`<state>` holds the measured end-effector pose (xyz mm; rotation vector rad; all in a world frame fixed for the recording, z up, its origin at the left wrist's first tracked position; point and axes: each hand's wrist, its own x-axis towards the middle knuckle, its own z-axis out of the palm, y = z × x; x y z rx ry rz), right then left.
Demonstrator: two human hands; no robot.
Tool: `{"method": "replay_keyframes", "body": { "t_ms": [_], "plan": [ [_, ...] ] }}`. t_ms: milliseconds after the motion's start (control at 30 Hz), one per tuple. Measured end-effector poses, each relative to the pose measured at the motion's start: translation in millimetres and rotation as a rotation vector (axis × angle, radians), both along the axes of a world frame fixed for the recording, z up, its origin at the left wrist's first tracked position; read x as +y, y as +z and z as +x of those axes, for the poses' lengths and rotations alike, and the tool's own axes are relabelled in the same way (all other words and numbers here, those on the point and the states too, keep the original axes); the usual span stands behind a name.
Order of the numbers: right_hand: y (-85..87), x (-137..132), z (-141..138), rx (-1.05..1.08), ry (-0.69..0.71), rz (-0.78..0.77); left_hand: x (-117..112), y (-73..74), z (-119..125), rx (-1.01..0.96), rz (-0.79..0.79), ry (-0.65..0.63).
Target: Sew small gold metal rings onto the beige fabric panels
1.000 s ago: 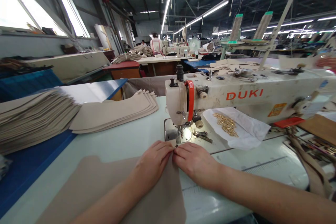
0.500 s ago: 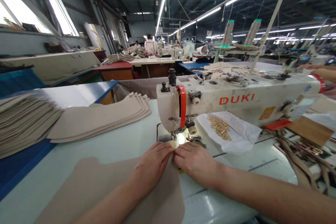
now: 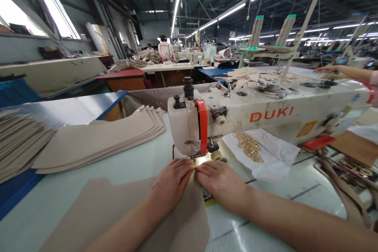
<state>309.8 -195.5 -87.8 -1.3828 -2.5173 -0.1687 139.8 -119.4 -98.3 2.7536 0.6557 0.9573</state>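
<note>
A large beige fabric panel (image 3: 118,201) lies on the pale sewing table under my forearms. Its far edge reaches the needle area of a white DUKI sewing machine (image 3: 236,114), where a lamp glows. My left hand (image 3: 171,181) pinches that edge just in front of the presser foot. Pressed close beside it, my right hand (image 3: 221,183) has its fingers closed at the same spot, thumb and fingertips meeting the left ones. The fingers hide the needle and the exact bit of edge they hold.
Stacked beige panels (image 3: 103,138) lie at the left, with a thicker pile (image 3: 20,141) beyond. Gold metal rings (image 3: 248,147) rest on white paper (image 3: 274,153) under the machine arm. Thread cones (image 3: 286,30) stand behind. A co-worker's hands (image 3: 330,71) reach in from the right.
The view has shifted slightly, so the machine sits a little nearer. My hands keep their grip on the panel edge. The co-worker's hands at the right have lifted and come further into view.
</note>
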Motion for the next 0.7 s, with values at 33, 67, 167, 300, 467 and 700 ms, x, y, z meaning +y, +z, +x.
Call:
{"method": "replay_keyframes", "body": {
  "t_ms": [33, 67, 167, 300, 467, 700],
  "plan": [
    [-0.2, 0.5, 0.3, 0.003, -0.002, -0.003, 1.2, -0.5, 0.1, -0.004, 0.003, 0.002],
    [-0.5, 1.1, 0.6, 0.007, -0.003, -0.004, 2.4, -1.0, 0.3, -0.008, 0.008, 0.004],
    [-1.2, 2.3, 1.3, 0.013, -0.007, -0.005, 4.8, -2.2, 0.8, -0.019, 0.026, 0.007],
    [-0.3, 2.8, 1.4, 0.002, -0.024, -0.009, 5.7, -1.6, 1.6, -0.017, 0.012, 0.012],
    [1.2, 3.6, 0.6, -0.016, -0.041, -0.015, 6.8, -0.3, 2.2, 0.003, 0.006, 0.028],
    [-0.1, 4.8, 0.4, 0.004, -0.041, -0.025, 8.2, -1.2, 1.6, -0.003, 0.040, 0.024]
  ]
}}
